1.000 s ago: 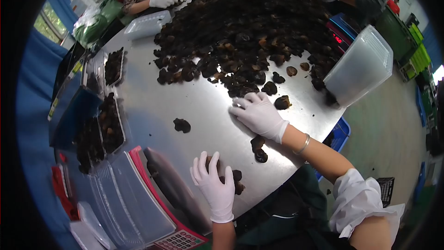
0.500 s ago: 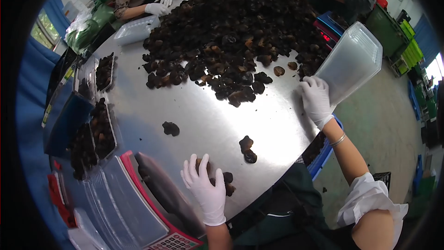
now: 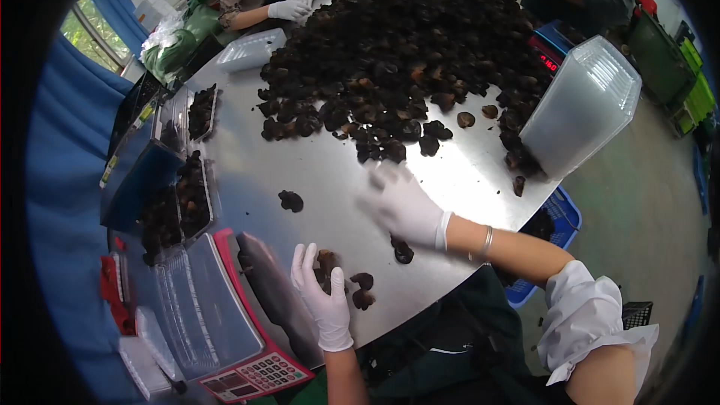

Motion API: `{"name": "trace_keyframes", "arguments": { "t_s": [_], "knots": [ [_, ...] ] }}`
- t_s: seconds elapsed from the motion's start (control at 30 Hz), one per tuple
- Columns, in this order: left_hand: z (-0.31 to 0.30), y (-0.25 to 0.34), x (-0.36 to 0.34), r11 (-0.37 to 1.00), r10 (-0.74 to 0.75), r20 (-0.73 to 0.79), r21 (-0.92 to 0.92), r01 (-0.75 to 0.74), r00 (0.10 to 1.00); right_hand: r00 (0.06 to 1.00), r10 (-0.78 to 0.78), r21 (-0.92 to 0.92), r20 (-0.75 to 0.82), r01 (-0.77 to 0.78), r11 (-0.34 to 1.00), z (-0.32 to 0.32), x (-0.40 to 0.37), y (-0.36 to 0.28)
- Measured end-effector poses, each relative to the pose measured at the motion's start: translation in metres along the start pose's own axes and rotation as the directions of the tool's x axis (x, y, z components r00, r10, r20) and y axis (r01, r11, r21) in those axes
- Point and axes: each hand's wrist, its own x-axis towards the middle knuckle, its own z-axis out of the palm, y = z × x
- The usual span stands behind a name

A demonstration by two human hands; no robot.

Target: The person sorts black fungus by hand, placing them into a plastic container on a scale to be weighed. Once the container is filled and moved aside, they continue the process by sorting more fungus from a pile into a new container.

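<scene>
One head-worn camera looks forward and down across the surface in a wide, round-edged view. Both hands are near, the heap farther off.

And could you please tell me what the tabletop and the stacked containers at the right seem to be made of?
Tabletop: probably stainless steel, smooth and grey, judging by its bright glare. Stacked containers: likely thin plastic, glossy and translucent, with highlights along their edges.

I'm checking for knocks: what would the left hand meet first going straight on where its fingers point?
The left hand would probably meet the lone dark piece on the metal table, though depth is unclear.
</scene>
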Motion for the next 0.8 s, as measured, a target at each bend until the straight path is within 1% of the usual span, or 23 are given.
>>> {"name": "trace_keyframes", "arguments": {
  "t_s": [0.03, 0.1, 0.17, 0.2, 0.23, 0.27, 0.3, 0.33, 0.37, 0.4, 0.43, 0.47, 0.5, 0.57, 0.6, 0.63, 0.67, 0.7, 0.77, 0.8],
  "knots": [
    [-0.001, 0.001, 0.0, 1.0, -0.003, -0.005, 0.007, 0.003, 1.0, 0.987, -0.063, 0.134, 0.15, 0.043, 0.99, -0.009, -0.004, -0.021],
    [-0.004, 0.002, -0.001, 1.0, 0.004, -0.025, -0.011, -0.004, 1.0, 0.974, -0.11, 0.359, 0.198, 0.032, 0.933, -0.02, -0.007, -0.045],
    [-0.002, 0.002, 0.001, 1.0, -0.011, -0.003, 0.027, 0.011, 1.0, 0.995, -0.042, 0.495, 0.092, -0.009, 0.869, -0.026, 0.009, -0.026],
    [-0.001, 0.002, 0.0, 0.998, -0.024, 0.026, 0.059, 0.023, 0.999, 0.996, 0.044, 0.463, -0.079, -0.002, 0.886, -0.027, 0.018, -0.009],
    [-0.002, 0.004, 0.001, 0.997, -0.031, 0.049, 0.079, 0.027, 0.998, 0.97, 0.082, 0.404, -0.228, 0.018, 0.915, -0.008, 0.026, 0.025],
    [-0.001, 0.004, 0.001, 0.996, -0.027, 0.054, 0.081, 0.023, 0.998, 0.915, 0.241, 0.122, -0.324, -0.212, 0.97, -0.025, 0.044, 0.035],
    [-0.002, 0.003, 0.0, 0.996, -0.022, 0.059, 0.083, 0.017, 0.998, 0.922, 0.202, -0.16, -0.329, -0.265, 0.951, -0.018, 0.044, 0.061],
    [-0.003, 0.003, -0.002, 0.995, -0.045, 0.063, 0.093, 0.039, 0.997, 0.867, 0.24, -0.284, -0.437, -0.386, 0.878, 0.004, 0.039, 0.081],
    [-0.003, 0.004, -0.002, 0.997, -0.031, 0.063, 0.077, 0.027, 0.998, 0.925, 0.265, -0.332, -0.274, -0.349, 0.876, 0.005, 0.03, 0.09],
    [-0.003, 0.004, 0.0, 0.998, -0.013, 0.058, 0.055, 0.01, 0.998, 0.95, 0.284, -0.179, -0.13, -0.304, 0.936, -0.003, 0.026, 0.076],
    [-0.002, 0.005, 0.001, 0.998, -0.026, 0.053, 0.051, 0.023, 0.998, 0.962, 0.272, -0.019, 0.02, -0.272, 0.962, -0.023, 0.02, 0.052],
    [-0.003, 0.007, 0.0, 0.998, -0.037, 0.057, 0.058, 0.033, 0.998, 0.948, 0.234, 0.181, 0.216, -0.274, 0.945, -0.044, 0.018, 0.031],
    [-0.003, 0.008, 0.001, 0.997, -0.044, 0.061, 0.062, 0.04, 0.997, 0.974, 0.203, 0.387, 0.097, -0.225, 0.894, -0.037, -0.001, 0.021],
    [-0.003, 0.01, 0.003, 0.997, -0.053, 0.07, 0.058, 0.049, 0.996, 0.971, 0.235, 0.555, 0.028, -0.211, 0.804, -0.046, -0.017, 0.003],
    [-0.003, 0.01, 0.002, 0.998, -0.047, 0.077, 0.056, 0.043, 0.996, 0.986, 0.161, 0.417, -0.043, -0.129, 0.9, -0.037, -0.03, 0.019],
    [-0.004, 0.009, 0.001, 0.997, -0.051, 0.082, 0.055, 0.047, 0.995, 0.992, 0.072, 0.259, -0.103, -0.043, 0.965, -0.036, -0.03, 0.025],
    [-0.004, 0.009, 0.002, 0.997, -0.053, 0.089, 0.062, 0.048, 0.995, 0.936, 0.353, 0.468, -0.019, -0.304, 0.83, -0.045, -0.039, 0.022],
    [-0.004, 0.008, 0.002, 0.997, -0.053, 0.095, 0.07, 0.046, 0.994, 0.935, 0.353, 0.466, -0.019, -0.304, 0.831, -0.041, -0.041, 0.02],
    [-0.003, 0.007, 0.002, 0.995, -0.033, 0.107, 0.094, 0.023, 0.994, 0.924, 0.342, 0.25, -0.168, -0.296, 0.922, -0.028, -0.044, 0.017],
    [-0.003, 0.006, 0.002, 0.993, -0.01, 0.116, 0.118, -0.004, 0.993, 0.936, 0.325, 0.184, -0.134, -0.298, 0.937, -0.028, -0.044, 0.011]
  ]
}}
